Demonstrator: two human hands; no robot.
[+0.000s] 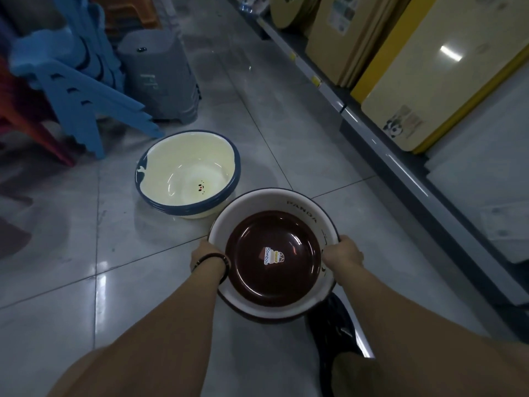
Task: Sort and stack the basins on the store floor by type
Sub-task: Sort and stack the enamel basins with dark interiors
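two hands hold one white basin [304,214] lettered "panda" by opposite sides of its rim, the left hand [203,252] and right hand [343,253] each curled over the edge, over the tiled floor [86,253]. one dark brown basin [272,230] with a sticker sits nested inside it; a dark rim below may be another, though that is unclear. one stack of cream basins [160,159] with blue rims, perhaps four, stands on the floor just beyond, near one stack of blue chairs [71,81] and one of grey stools [160,75].
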